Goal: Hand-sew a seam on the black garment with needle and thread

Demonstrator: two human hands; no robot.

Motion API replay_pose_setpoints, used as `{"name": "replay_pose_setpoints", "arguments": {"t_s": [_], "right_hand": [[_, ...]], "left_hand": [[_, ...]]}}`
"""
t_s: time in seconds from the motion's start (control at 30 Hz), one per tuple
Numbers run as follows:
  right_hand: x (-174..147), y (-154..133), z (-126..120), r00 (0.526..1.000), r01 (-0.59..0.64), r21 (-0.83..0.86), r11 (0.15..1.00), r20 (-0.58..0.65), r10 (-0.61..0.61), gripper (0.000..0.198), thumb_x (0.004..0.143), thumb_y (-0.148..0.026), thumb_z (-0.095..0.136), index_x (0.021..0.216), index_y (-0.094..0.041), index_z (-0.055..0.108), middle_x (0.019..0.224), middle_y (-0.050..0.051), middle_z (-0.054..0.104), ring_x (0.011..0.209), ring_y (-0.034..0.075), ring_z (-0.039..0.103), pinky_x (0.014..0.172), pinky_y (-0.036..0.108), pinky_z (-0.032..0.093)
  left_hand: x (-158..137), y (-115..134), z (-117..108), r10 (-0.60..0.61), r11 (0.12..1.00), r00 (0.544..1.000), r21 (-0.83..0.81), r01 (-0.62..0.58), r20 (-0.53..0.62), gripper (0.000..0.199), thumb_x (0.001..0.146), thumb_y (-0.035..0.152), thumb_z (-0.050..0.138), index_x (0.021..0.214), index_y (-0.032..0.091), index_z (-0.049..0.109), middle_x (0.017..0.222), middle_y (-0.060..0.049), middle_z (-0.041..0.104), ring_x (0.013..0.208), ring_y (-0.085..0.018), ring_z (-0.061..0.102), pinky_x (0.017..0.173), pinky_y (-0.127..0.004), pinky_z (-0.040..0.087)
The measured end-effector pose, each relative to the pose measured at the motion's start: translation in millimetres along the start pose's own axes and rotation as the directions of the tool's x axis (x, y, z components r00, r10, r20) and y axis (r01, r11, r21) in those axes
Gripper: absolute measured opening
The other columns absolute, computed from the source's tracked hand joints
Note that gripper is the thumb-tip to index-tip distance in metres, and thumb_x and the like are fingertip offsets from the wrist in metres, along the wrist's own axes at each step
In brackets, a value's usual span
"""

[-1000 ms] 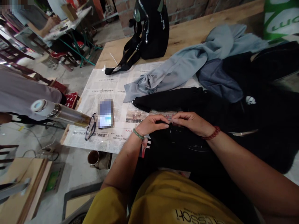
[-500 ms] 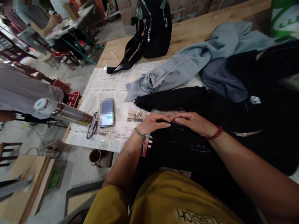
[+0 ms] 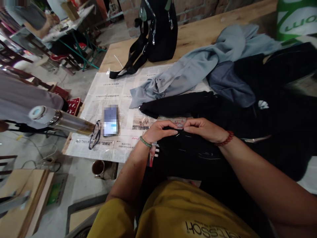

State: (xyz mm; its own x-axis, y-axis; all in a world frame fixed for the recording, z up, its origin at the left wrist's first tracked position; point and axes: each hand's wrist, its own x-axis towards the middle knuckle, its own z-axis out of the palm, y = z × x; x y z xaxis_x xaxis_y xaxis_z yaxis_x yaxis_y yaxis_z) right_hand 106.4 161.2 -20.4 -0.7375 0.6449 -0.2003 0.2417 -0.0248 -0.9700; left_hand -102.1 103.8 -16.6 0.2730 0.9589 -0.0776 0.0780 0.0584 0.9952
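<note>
Both of the person's hands were found at work over black cloth point(image 3: 183, 157), which lay along the near side of the worktop point(image 3: 198, 36), directly in front of the yellow shirt point(image 3: 170, 208). The left hand point(image 3: 158, 131) was gripping the far edge of this cloth between thumb and fingers. The right hand point(image 3: 201, 129) was closed at the same edge, thumb against fingertips, just beside the left; whatever lay between its fingertips was too small to tell. Several short white stitches point(image 3: 208, 155) showed on the cloth below the hands. A green bracelet point(image 3: 145, 142) was noted on the left wrist and a red bracelet point(image 3: 225, 138) on the right. Beyond the hands a black sleeve point(image 3: 173, 103) lay across newspaper point(image 3: 99, 96), with grey-blue cloth point(image 3: 190, 72) crumpled behind it. A black bag point(image 3: 162, 39) stood farther back, its strap trailing onto the newspaper. To the left were a phone point(image 3: 110, 122), its screen blurred, a pair of glasses point(image 3: 92, 142) near it, and a clear flask point(image 3: 71, 123) with its base by the glasses. A cup point(image 3: 98, 168) stood below the worktop's left end. Another person, in a grey top point(image 3: 24, 96), was partly visible at far left.
</note>
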Motion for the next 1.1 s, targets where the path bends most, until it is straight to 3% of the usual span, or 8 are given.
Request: {"name": "replay_pose_setpoints", "arguments": {"t_s": [0.27,0.57,0.67,0.73,0.83,0.9,1.0,1.1], "right_hand": [[3,7,5,0.996,-0.039,0.107,0.994,-0.069,0.047,0.039,0.072,-0.054,0.059,0.07,-0.015,0.057,0.062,-0.002,0.047,0.057,0.007,0.038,0.055,0.021,0.029],[5,2,9,0.999,0.036,-0.098,0.995,0.038,-0.033,0.046,0.078,-0.058,0.05,0.064,-0.014,0.055,0.063,-0.001,0.048,0.059,0.008,0.041,0.058,0.022,0.033],[2,-1,10,0.99,0.082,-0.146,0.986,-0.102,-0.097,0.039,0.082,-0.052,0.047,0.079,-0.016,0.061,0.069,0.001,0.055,0.062,0.01,0.048,0.059,0.024,0.038],[-3,-7,10,0.926,0.15,-0.189,0.97,-0.316,-0.205,0.032,0.085,-0.045,0.047,0.093,-0.019,0.062,0.08,0.003,0.059,0.068,0.012,0.054,0.064,0.026,0.043],[-16,-22,11,0.748,0.274,-0.397,0.876,-0.484,-0.454,0.021,0.083,-0.035,0.052,0.097,-0.021,0.062,0.092,0.006,0.06,0.081,0.015,0.058,0.075,0.03,0.046],[-26,-31,15,0.732,0.328,-0.562,0.759,-0.357,-0.58,0.02,0.08,-0.03,0.057,0.097,-0.022,0.062,0.097,0.006,0.061,0.089,0.017,0.058,0.082,0.033,0.047],[-38,-38,26,0.813,0.363,-0.706,0.608,-0.078,-0.577,0.032,0.078,-0.03,0.059,0.11,-0.024,0.06,0.107,0.006,0.061,0.102,0.021,0.056,0.09,0.038,0.045],[-43,-35,41,0.826,0.329,-0.805,0.493,-0.008,-0.563,0.048,0.077,-0.035,0.061,0.123,-0.024,0.052,0.126,0.009,0.051,0.116,0.026,0.048,0.096,0.043,0.041]], "left_hand": [[2,-5,6,-0.02,0.998,0.998,0.063,0.016,0.067,0.022,0.068,0.028,0.072,0.085,0.015,0.072,0.085,-0.004,0.07,0.08,-0.014,0.063,0.079,-0.026,0.047],[6,-11,12,0.086,0.993,0.996,0.084,-0.082,-0.038,0.018,0.068,0.027,0.071,0.08,0.014,0.071,0.082,-0.004,0.07,0.077,-0.013,0.062,0.077,-0.026,0.047],[5,-5,11,0.043,0.999,0.998,0.032,-0.041,-0.051,0.02,0.067,0.027,0.071,0.081,0.013,0.071,0.082,-0.003,0.069,0.078,-0.013,0.061,0.078,-0.026,0.046],[3,-1,9,-0.016,1.0,0.999,-0.026,0.015,-0.03,0.022,0.067,0.029,0.072,0.081,0.013,0.071,0.081,-0.002,0.069,0.076,-0.013,0.06,0.078,-0.026,0.045],[-2,4,7,-0.124,0.984,0.992,-0.126,0.127,0.031,0.025,0.065,0.034,0.073,0.079,0.013,0.07,0.073,0.0,0.066,0.069,-0.011,0.058,0.072,-0.025,0.044],[-6,6,6,-0.17,0.965,0.984,-0.193,0.176,0.049,0.027,0.063,0.035,0.074,0.078,0.013,0.07,0.07,0.0,0.065,0.065,-0.01,0.057,0.07,-0.025,0.043],[-11,7,5,-0.188,0.936,0.98,-0.292,0.198,0.062,0.03,0.06,0.034,0.076,0.081,0.013,0.07,0.072,0.0,0.066,0.065,-0.01,0.057,0.071,-0.025,0.043],[-15,8,5,-0.162,0.92,0.983,-0.348,0.182,0.085,0.031,0.059,0.031,0.078,0.082,0.013,0.07,0.076,-0.001,0.068,0.07,-0.011,0.059,0.075,-0.026,0.043]]}}
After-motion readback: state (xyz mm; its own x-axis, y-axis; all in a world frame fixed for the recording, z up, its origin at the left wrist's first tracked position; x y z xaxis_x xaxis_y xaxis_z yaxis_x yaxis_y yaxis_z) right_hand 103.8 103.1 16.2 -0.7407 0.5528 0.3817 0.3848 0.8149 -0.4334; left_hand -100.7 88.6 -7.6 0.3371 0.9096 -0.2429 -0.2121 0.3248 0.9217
